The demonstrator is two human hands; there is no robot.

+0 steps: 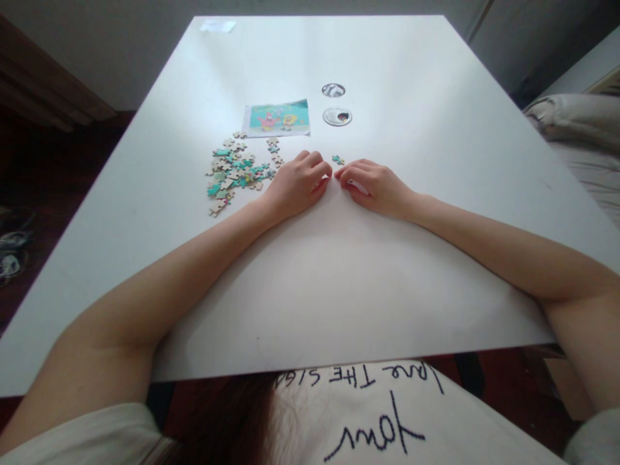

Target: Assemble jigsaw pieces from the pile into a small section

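Observation:
On the white table (436, 213) my left hand (295, 184) rests with fingers curled under, next to a heap of loose jigsaw pieces (235, 173). My right hand (372, 186) lies close beside it, fingers bent and pinched together; the two sets of fingertips nearly touch. What the fingers hold, if anything, is hidden. A small joined bit of puzzle (338, 159) lies just beyond the fingertips. A printed picture card (277, 119) with cartoon figures lies farther back.
Two round clear lids or dishes (337, 116) sit behind the hands, to the right of the card. A small slip of paper (217, 26) lies at the far left corner. A grey cushion (571, 119) shows at the right, dark floor at the left.

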